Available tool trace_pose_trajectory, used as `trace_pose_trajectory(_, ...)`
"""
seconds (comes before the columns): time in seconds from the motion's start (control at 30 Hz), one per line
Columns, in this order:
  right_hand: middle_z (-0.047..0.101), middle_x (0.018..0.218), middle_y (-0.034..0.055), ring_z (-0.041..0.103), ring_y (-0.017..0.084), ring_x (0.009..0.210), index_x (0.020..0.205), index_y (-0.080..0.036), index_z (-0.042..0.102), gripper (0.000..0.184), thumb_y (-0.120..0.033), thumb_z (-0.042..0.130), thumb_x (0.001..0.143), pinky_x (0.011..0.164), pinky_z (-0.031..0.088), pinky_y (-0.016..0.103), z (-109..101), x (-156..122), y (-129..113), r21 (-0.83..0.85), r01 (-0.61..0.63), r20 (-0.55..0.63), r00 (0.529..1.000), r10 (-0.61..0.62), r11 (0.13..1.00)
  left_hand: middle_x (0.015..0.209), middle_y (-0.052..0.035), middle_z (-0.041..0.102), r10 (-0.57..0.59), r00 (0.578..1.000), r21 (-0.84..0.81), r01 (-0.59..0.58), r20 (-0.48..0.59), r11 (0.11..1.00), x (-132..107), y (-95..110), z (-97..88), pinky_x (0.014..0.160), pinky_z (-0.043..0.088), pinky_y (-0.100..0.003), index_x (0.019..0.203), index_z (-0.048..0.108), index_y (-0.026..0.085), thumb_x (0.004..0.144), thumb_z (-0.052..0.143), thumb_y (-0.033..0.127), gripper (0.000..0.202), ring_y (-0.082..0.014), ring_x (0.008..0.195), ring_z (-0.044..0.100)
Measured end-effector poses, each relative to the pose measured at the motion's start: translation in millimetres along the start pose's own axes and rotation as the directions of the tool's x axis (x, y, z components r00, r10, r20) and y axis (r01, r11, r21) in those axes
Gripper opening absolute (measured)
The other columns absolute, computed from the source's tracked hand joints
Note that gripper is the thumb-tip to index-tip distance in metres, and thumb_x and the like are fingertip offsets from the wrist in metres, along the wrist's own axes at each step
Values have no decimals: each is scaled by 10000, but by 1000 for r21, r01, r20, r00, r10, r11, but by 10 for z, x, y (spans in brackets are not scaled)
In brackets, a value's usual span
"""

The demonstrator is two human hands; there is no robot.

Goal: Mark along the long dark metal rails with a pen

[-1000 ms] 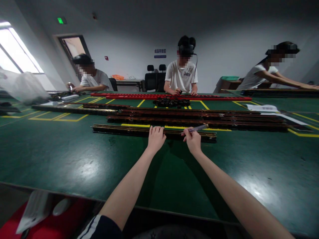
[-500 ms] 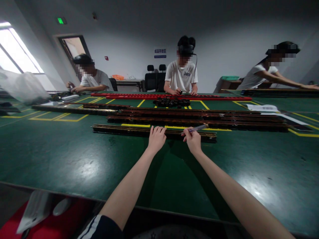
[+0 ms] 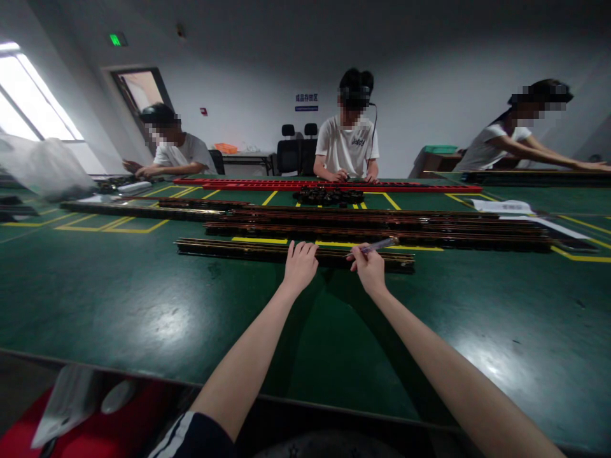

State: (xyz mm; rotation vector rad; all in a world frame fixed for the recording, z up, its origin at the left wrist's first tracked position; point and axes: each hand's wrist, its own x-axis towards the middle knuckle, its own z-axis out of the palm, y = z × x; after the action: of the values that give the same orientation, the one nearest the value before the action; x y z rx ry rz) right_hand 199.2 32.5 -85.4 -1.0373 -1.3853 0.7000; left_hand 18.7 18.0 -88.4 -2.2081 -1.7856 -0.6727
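Observation:
A long dark bar with thin gold-coloured edges (image 3: 229, 247) lies crosswise on the table before me. My left hand (image 3: 300, 261) rests on its middle, palm down, with the fingers stretched out over it. In my right hand (image 3: 370, 264), a slim screwdriver with a clear handle (image 3: 382, 244) is pinched between the fingers. Its thin tip points left and down to the bar, just right of my left hand. Whether the tip touches the bar I cannot tell. Right behind lies a bundle of several similar dark bars (image 3: 382, 229).
The green table (image 3: 143, 286) carries yellow tape lines. Farther back are a pile of small black parts (image 3: 327, 196) and a long red rack (image 3: 267, 185). White papers (image 3: 501, 207) lie right, a plastic bag (image 3: 57, 168) left. Three people sit across the table.
Both my hands and the screwdriver stay in the same place. Across the table, the person on the left has shifted a hand slightly.

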Motion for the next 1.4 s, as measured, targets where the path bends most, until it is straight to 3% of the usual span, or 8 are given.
trace_pose_trajectory(0.3, 667, 670, 63, 548, 129, 443, 767, -176, 583, 607, -778, 532, 709, 460, 474, 271, 1, -9, -25, 3, -1, 14, 1000, 1, 1000, 1280, -82, 627, 3, 1000, 8, -3, -2, 1000, -1, 6, -14, 1196, 223, -495, 1248, 587, 164, 926, 375, 137, 386, -234, 1269, 503)
trace_pose_trajectory(0.53, 706, 730, 85, 554, 123, 448, 744, -181, 582, 579, -756, 519, 745, 474, 471, 265, 21, -19, -62, -28, 24, 96, 995, -21, 999, 1256, -96, 634, -43, 999, -6, 43, -3, 999, 9, -13, -15, 1192, 233, -493, 1229, 596, 162, 900, 383, 107, 396, -234, 1243, 522)
trace_pose_trajectory(0.93, 666, 646, 66, 521, 123, 405, 744, -185, 554, 547, -732, 535, 742, 426, 436, 264, 23, 1, -1, 13, -1, -35, 999, 1, 1000, 1285, -93, 618, -5, 1000, 21, 5, 9, 1000, 0, -10, -12, 1192, 231, -491, 1289, 567, 159, 879, 386, 69, 457, -234, 1267, 501)
trace_pose_trajectory(1.4, 669, 694, 66, 538, 125, 446, 752, -190, 557, 590, -777, 528, 704, 439, 433, 259, -4, -6, -44, 5, -38, 34, 999, 38, 999, 1292, -107, 608, 9, 1000, 16, -9, 15, 1000, 0, 10, -20, 1193, 228, -495, 1293, 564, 155, 865, 369, 51, 482, -239, 1276, 497)
